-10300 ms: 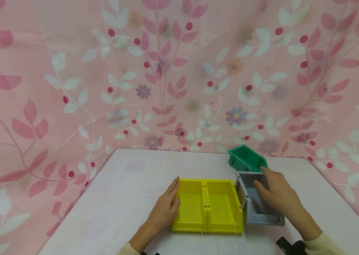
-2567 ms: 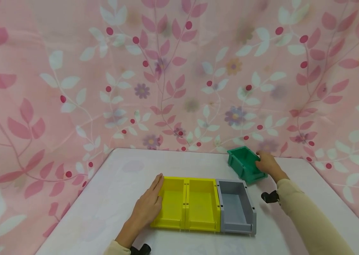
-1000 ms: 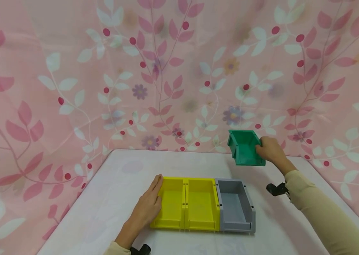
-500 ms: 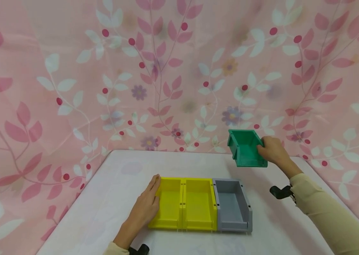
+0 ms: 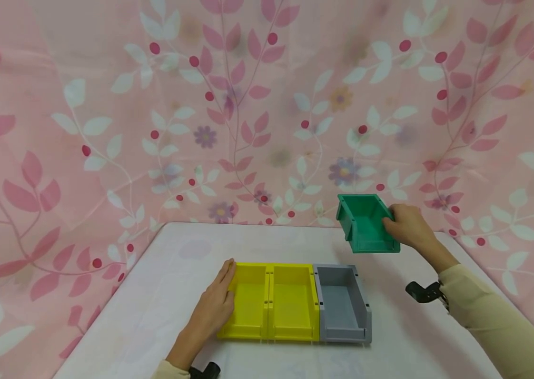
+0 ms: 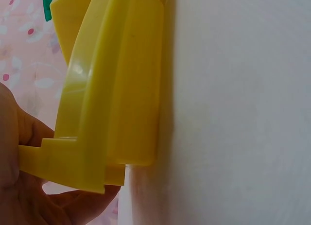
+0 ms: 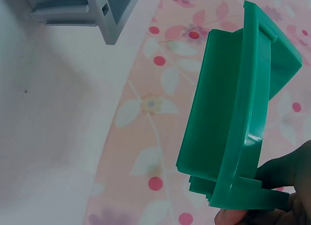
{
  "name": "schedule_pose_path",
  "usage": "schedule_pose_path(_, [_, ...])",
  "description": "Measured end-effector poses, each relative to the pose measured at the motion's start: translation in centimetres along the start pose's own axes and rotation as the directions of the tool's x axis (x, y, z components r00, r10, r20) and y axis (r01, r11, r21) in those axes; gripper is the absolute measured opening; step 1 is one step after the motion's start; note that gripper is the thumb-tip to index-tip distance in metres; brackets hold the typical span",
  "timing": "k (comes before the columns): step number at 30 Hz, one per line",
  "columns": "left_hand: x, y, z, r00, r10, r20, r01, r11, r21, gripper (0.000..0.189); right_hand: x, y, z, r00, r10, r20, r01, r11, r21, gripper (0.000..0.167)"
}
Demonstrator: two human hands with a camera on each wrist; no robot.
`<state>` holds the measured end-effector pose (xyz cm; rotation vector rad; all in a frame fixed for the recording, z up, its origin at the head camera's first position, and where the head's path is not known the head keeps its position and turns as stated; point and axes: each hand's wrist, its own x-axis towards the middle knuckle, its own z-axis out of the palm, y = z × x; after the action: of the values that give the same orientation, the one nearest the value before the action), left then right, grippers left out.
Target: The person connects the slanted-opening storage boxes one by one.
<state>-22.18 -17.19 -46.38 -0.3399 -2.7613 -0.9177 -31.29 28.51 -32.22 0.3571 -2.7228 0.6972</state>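
My left hand [image 5: 212,305] holds the left wall of the leftmost yellow storage bin [image 5: 250,300]. The left wrist view shows the thumb inside that wall and a finger outside it. A second yellow bin [image 5: 294,300] stands against it, with a grey bin [image 5: 343,302] against that one's right side. Up above the table, behind and right of the grey bin, my right hand [image 5: 409,226] grips a green bin [image 5: 368,226] by its right wall, thumb inside. The green bin's open top tips toward the head camera. In the right wrist view the other fingers are partly hidden behind its rim.
A white cloth covers the table [image 5: 167,279] beneath the row of bins. Behind it hangs a pink curtain [image 5: 267,131] with leaves and flowers. Black wrist camera mounts [image 5: 423,292] stick out at both wrists.
The grey bin, first angled, now stands flush beside the yellow bins. My right hand has taken the green bin and lifted it off the table. In the last half second it dips slightly.
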Motion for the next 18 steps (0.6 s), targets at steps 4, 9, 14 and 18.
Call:
schedule_pose_path(4, [0.0,0.0,0.0,1.0,0.0,-0.002,0.0,1.0,-0.002,0.061,-0.5,-0.3,-0.3,1.0,0.003,0.002,-0.003,1.0,0.008,0.018])
schedule_pose_path(9, [0.0,-0.1,0.0,1.0,0.004,-0.02,-0.003,1.0,0.009,0.06,-1.0,-0.4,-0.5,1.0,0.002,0.003,-0.002,1.0,0.012,0.02])
schedule_pose_path(14, [0.0,-0.1,0.1,0.999,0.003,-0.035,-0.002,1.0,0.021,0.06,-1.3,-0.3,-0.7,1.0,-0.002,-0.005,0.002,1.0,-0.004,0.02])
schedule_pose_path(18, [0.1,-0.3,0.2,0.999,0.006,-0.049,-0.005,1.0,0.024,0.06,-1.7,-0.3,-0.9,1.0,-0.011,-0.008,0.011,1.0,-0.004,0.019])
